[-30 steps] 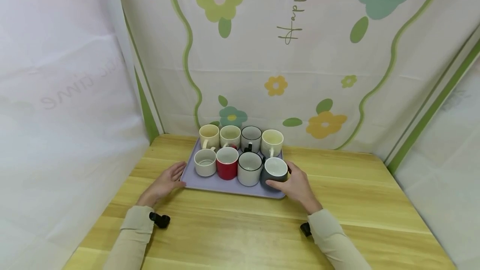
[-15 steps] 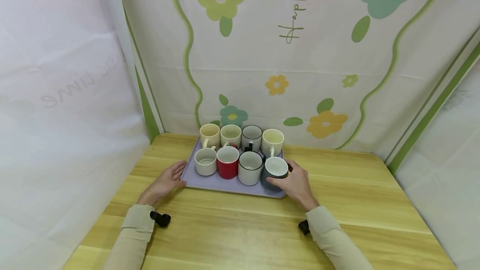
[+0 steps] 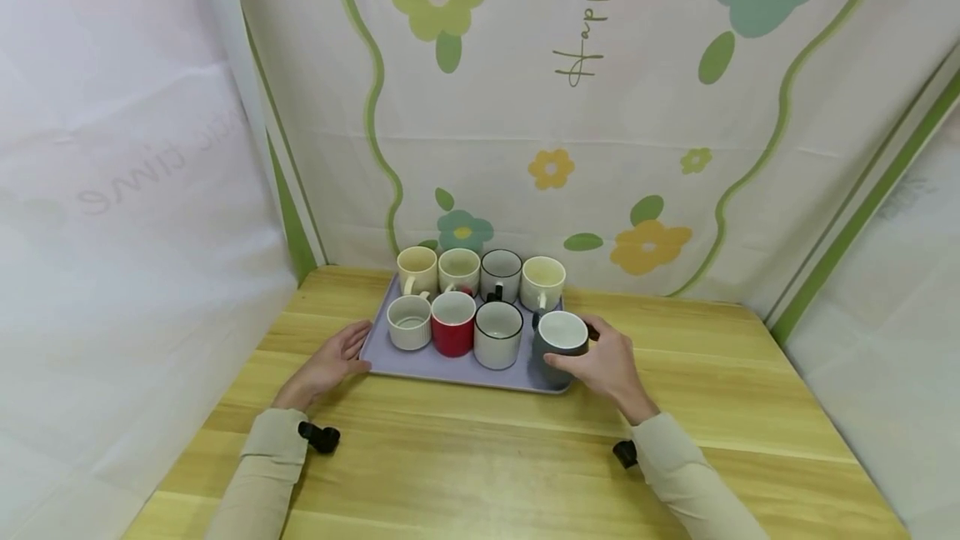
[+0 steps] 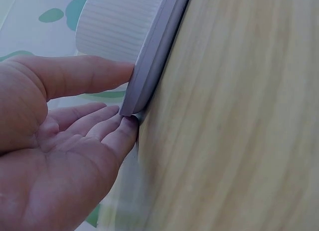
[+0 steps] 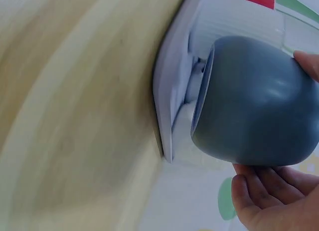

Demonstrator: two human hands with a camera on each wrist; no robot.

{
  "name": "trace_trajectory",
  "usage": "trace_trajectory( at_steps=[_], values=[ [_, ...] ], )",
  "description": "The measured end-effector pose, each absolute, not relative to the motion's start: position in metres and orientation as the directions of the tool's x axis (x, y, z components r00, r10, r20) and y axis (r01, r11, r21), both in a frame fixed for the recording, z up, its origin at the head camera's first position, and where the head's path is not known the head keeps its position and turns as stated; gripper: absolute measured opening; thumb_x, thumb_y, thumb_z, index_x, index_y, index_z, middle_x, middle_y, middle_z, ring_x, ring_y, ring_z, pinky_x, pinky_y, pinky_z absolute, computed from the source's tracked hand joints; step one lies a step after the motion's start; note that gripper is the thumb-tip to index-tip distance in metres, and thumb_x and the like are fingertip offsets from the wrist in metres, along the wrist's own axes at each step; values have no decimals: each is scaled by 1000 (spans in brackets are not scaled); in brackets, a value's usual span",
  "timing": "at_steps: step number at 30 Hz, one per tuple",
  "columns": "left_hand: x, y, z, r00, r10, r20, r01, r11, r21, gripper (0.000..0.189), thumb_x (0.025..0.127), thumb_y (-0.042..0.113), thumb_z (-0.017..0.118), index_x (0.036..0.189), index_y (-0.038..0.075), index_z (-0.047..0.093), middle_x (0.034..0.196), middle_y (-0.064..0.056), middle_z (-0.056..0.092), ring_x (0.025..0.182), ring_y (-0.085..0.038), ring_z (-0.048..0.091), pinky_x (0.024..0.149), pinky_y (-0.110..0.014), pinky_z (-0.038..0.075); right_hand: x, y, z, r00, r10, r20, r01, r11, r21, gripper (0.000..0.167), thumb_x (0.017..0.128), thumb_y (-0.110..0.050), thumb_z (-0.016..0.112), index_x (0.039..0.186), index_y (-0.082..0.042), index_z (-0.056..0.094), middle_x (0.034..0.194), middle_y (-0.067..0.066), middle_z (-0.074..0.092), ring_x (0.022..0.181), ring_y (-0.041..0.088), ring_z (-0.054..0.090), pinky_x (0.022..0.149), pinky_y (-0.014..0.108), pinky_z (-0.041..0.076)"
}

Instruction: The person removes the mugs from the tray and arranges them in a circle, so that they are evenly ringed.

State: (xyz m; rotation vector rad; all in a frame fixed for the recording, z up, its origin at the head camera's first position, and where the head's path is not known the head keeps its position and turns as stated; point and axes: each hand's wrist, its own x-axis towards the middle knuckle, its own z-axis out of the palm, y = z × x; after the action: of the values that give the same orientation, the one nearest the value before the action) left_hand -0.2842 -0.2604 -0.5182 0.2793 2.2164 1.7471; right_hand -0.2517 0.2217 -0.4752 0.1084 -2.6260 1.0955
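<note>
Right grip [image 3: 611, 361]: clamped on grey mug [image 5: 259, 101]
Left grip [image 3: 327, 365]: apart, touching tray's [image 3: 442, 367] left edge
Risk: pinching loosely, we drop it

Script word "Happy" [image 3: 587, 32] in dark green on white back cloth [image 3: 480, 115], turned sideways, reading bottom to top, further stroke cut off at upper edge of head view, faint reversed lettering [image 3: 137, 182] on left side cloth [image 3: 150, 315], "time" legible, adjoining letters indistinct.
</note>
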Motion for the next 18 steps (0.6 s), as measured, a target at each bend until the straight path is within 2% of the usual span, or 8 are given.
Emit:
trace_trajectory(
  at_steps=[6, 18],
  values=[
    [-284, -259, -519, -935, 335, -114, -32, 243, 970, 86, 100, -11, 58, 167, -5, 6, 175, -28, 6, 163, -47, 9, 131, -51, 21, -248, 246, -464, -952, 49, 303, -175, 722, -669, 87, 65, -52, 99, 133, -7, 68, 120, 13, 77, 110, 32, 73, 89, 41, 58],
    [-283, -263, -520, -935, 338, -110, -25, 247, 969, 86, 100, -9, 59, 168, -4, 7, 176, -27, 7, 163, -46, 11, 131, -50, 23, -258, 311, -443, -938, 123, 323, -108, 784, -612, 90, 75, -58, 92, 139, -2, 63, 127, 24, 73, 116, 41, 69, 90, 52, 58]
  ],
)
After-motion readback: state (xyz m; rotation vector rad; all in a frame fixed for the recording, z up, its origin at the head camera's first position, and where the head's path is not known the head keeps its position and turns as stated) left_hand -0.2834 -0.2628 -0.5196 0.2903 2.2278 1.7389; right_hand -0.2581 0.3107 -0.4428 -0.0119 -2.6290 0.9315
